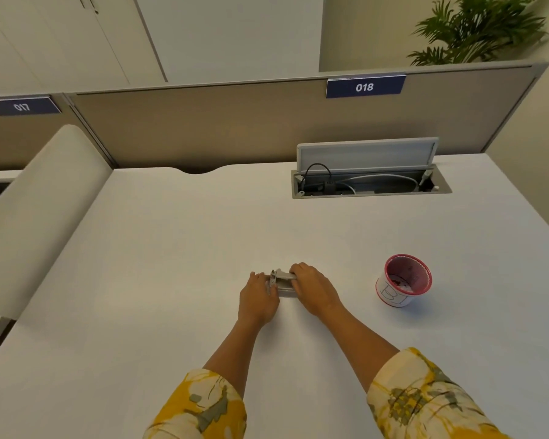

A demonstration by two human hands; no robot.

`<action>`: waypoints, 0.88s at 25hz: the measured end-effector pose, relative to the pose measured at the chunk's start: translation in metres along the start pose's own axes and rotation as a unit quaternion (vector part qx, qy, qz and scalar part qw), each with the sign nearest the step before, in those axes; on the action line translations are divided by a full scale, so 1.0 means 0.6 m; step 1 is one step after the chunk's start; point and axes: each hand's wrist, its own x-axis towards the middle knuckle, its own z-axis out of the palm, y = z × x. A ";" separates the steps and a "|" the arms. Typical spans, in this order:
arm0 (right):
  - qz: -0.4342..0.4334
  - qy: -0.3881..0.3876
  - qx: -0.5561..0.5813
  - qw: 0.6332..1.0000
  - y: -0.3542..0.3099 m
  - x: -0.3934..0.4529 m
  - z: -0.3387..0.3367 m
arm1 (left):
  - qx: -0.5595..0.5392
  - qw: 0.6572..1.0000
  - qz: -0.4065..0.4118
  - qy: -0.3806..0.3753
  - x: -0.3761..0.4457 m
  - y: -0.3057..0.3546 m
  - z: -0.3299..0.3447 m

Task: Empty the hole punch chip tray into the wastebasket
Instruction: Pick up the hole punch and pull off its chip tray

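Observation:
A small grey hole punch (282, 278) rests on the white desk (178, 248), mostly covered by both hands. My left hand (258, 299) grips its left end and base. My right hand (314, 288) closes over its right end and lever. The chip tray underneath is hidden by the fingers. A small red-rimmed white wastebasket (403, 280) stands upright to the right of the punch, a hand's width from my right hand, with dark bits inside.
An open cable hatch (370, 182) with wires lies in the desk at the back right. A beige partition (203, 128) closes the far edge. A padded divider (42, 204) runs along the left side.

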 end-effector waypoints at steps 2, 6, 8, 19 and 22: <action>0.008 0.007 0.005 1.000 -0.001 0.001 -0.004 | -0.022 1.000 -0.011 0.011 0.004 -0.001 0.004; 0.021 0.027 0.022 0.999 -0.001 -0.001 -0.010 | -0.112 0.992 -0.049 0.031 0.005 0.012 0.006; 0.037 0.049 0.027 0.998 -0.004 -0.002 -0.014 | -0.174 0.981 -0.071 0.039 0.003 0.029 0.004; 0.120 0.172 0.209 0.955 -0.051 -0.017 -0.044 | -0.532 0.826 -0.147 -0.114 -0.002 0.099 -0.002; 0.105 0.210 0.224 0.946 -0.020 -0.007 -0.061 | -0.491 0.844 -0.160 -0.144 0.000 0.090 -0.012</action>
